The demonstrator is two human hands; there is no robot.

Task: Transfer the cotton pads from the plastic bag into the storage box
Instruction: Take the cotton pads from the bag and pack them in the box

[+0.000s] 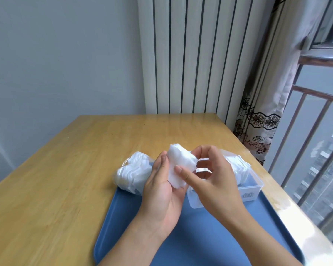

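A stack of white cotton pads (181,162) lies in the palm of my left hand (161,191), held up above the blue tray (210,237). My right hand (215,179) pinches the stack from the right, thumb on its front and fingers curled behind. The clear plastic bag (132,172) with more pads lies to the left, partly on the tray. The clear storage box (252,189) stands on the tray behind my right hand, with white pads (238,167) inside; much of it is hidden by the hand.
The tray sits on a wooden table (65,179) against a grey wall. A white radiator (190,54) stands behind. A patterned curtain (261,131) and a barred window (315,150) are on the right, close to the table's edge.
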